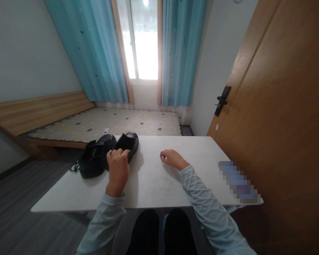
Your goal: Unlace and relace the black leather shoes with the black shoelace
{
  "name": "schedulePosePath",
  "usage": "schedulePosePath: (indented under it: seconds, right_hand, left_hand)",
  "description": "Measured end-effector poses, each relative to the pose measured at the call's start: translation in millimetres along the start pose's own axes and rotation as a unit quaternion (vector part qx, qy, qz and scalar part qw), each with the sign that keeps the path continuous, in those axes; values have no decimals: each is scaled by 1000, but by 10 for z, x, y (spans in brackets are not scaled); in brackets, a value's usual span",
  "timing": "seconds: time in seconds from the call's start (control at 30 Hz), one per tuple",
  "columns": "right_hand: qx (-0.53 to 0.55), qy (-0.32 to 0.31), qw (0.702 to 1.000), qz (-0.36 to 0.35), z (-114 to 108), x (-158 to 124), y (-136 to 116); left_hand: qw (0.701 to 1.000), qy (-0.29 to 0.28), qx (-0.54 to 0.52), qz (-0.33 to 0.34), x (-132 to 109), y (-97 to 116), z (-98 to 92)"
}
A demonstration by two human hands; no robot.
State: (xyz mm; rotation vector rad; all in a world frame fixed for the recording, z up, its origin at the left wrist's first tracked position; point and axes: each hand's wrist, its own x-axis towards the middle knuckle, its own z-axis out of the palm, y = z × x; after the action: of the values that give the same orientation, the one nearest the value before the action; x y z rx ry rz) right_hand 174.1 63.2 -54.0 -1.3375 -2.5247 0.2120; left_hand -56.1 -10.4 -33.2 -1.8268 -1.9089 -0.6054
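Two black shoes are side by side on the left of a white table (159, 187). My left hand (118, 170) is closed on the heel end of the right-hand shoe (134, 143), covering part of it. The opening of that shoe faces up, and its toe points away from me. Close beside it, the other shoe (91, 163) has a dark loop, like a lace, trailing at its left. To the right, my right hand (172, 158) is over the tabletop with its fingers loosely bent, a small gap showing between them, and nothing visible in them.
A blurred bluish flat item (239, 182) lies at the table's right edge, near a wooden door (276, 106) with a black handle. Beyond the table is a bed with a patterned mattress (127, 120), where a small white object (105, 131) lies. Blue curtains (183, 53) flank a window.
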Motion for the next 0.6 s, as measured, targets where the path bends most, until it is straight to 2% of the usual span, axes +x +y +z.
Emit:
schedulePosePath:
  seconds: [0.1, 0.17, 0.23, 0.3, 0.37, 0.43, 0.5, 0.6]
  right_hand:
    - [37, 41, 998, 25, -4, 20, 16]
    - [98, 91, 990, 45, -9, 42, 32]
    - [187, 151, 968, 67, -20, 65, 45]
    - [284, 193, 935, 87, -40, 81, 52]
    - [369, 199, 902, 101, -67, 85, 53]
    - [422, 183, 882, 103, -93, 81, 57]
    - [443, 173, 875, 94, -113, 74, 72]
    - [435, 177, 880, 68, -118, 70, 112]
  left_hand:
    - [1000, 11, -24, 15, 30, 88, -82]
    - [999, 16, -45, 20, 37, 180, -152]
    - [997, 16, -71, 26, 26, 295, -220]
    - [994, 18, -98, 37, -6, 421, -270]
    - [991, 23, -126, 49, -54, 553, -294]
    - [986, 23, -153, 57, -111, 685, -291]
    - [983, 18, -173, 54, -168, 812, -266]
    - [982, 2, -187, 36, -245, 978, -203]
